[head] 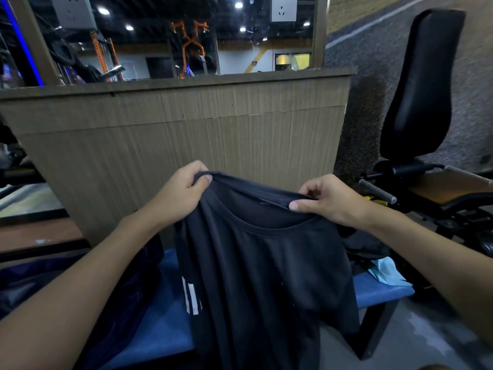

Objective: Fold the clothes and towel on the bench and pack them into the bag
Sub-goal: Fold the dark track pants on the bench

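I note a dark navy T-shirt [266,276], round neckline facing me, white stripes [192,297] at its 8 o'clock edge, hanging mid-frame above the blue bench [165,329]. Left hand [181,193] pinches its top edge at 11 o'clock, right hand [328,198] at 1 o'clock. Both forearms reach forward, thumbs nearest me.

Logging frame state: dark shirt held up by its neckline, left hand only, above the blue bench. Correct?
Not left only: left hand and right hand both pinch the dark shirt by its neckline, above the blue bench. Head view shows it.
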